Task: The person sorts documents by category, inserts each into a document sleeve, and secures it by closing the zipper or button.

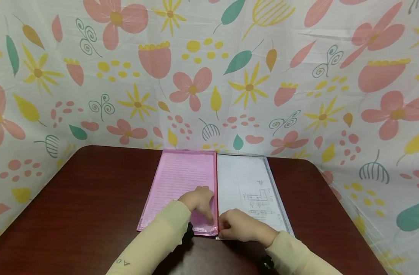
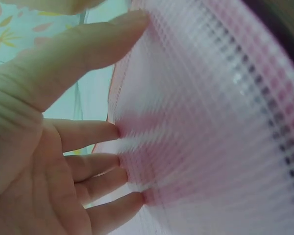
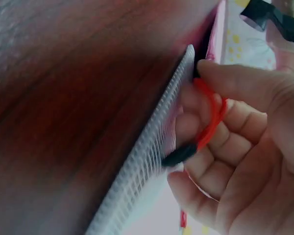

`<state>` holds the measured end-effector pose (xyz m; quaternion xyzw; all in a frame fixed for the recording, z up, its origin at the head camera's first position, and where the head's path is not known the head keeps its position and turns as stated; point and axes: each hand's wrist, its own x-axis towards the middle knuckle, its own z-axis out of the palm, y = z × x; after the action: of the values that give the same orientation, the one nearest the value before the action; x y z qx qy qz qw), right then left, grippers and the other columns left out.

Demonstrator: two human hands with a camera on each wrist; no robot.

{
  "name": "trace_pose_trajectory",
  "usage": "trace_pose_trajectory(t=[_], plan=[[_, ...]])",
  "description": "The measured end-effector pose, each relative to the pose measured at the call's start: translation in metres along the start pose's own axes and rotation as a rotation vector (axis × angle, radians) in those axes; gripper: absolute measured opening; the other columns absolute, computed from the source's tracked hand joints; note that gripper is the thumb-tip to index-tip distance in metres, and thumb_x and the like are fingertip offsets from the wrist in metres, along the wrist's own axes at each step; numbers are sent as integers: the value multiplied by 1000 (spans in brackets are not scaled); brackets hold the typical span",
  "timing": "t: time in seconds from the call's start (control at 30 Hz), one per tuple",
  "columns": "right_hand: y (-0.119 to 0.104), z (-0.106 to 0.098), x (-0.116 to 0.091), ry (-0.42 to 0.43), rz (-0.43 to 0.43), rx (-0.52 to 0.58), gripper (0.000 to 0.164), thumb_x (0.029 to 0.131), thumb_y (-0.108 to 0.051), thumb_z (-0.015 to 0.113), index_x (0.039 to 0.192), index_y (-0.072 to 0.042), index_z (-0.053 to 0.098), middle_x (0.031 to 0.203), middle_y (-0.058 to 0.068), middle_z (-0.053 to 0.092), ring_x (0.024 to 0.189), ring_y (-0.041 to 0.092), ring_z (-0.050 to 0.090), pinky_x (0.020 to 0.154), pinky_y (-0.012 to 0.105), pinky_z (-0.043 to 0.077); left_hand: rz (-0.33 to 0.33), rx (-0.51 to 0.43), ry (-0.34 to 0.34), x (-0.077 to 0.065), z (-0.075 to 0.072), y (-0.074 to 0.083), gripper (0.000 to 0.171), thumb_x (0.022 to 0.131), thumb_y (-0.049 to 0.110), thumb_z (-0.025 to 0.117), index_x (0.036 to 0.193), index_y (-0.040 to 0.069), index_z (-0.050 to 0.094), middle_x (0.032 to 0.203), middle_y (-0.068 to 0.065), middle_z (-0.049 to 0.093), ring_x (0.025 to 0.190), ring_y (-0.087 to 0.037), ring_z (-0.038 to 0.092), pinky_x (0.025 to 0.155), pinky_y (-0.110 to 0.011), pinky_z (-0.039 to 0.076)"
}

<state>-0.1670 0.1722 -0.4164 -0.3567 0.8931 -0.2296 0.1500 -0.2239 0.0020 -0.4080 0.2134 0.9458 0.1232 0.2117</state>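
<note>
A pink zip pouch with ruled paper visible inside lies on the table. Its right edge meets a clear mesh zip pouch, which holds a white sheet with a printed drawing. My left hand rests on the pink pouch's lower right part; in the left wrist view the spread fingertips and thumb touch its ribbed surface. At the clear pouch's lower left corner, my right hand has its fingers curled. Close up, it pinches a red cord zip pull with a black end beside the mesh edge.
Both pouches lie on a dark brown wooden table with rounded far corners. A white cloth with flower and leaf prints hangs behind it and along both sides. Black straps show at both wrists.
</note>
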Motion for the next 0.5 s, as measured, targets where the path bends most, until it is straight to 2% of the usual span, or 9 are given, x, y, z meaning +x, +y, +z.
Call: trace_pose_trajectory(t=[0.17, 0.33, 0.4, 0.5], plan=[[6, -1, 1, 19, 1, 174, 11, 72, -7, 67, 67, -14, 61, 58, -15, 54, 56, -6, 47, 52, 16, 44, 3, -23, -2, -2, -2, -5, 87, 51, 40, 90, 127, 12, 57, 118, -4, 56, 113, -22, 50, 91, -41, 48], [12, 1, 1, 23, 74, 321, 5, 69, -3, 64, 71, -7, 65, 56, -10, 55, 51, -3, 47, 48, 15, 40, 19, -28, -9, -3, -4, -5, 88, 53, 39, 90, 128, 10, 56, 121, -5, 55, 115, -24, 50, 95, -40, 46], [13, 2, 0, 31, 87, 338, 6, 69, -2, 63, 72, -5, 67, 57, -8, 57, 51, -3, 47, 48, 15, 40, 20, -16, -10, -3, -4, -4, 86, 52, 39, 90, 127, 10, 57, 116, -5, 55, 113, -24, 50, 93, -40, 47], [13, 2, -2, 40, 76, 304, 8, 72, -1, 63, 71, -6, 68, 59, -7, 59, 53, -3, 48, 51, 16, 42, 10, 8, -12, -1, -4, -3, 85, 52, 40, 90, 125, 10, 58, 110, -4, 54, 110, -23, 49, 90, -39, 48]])
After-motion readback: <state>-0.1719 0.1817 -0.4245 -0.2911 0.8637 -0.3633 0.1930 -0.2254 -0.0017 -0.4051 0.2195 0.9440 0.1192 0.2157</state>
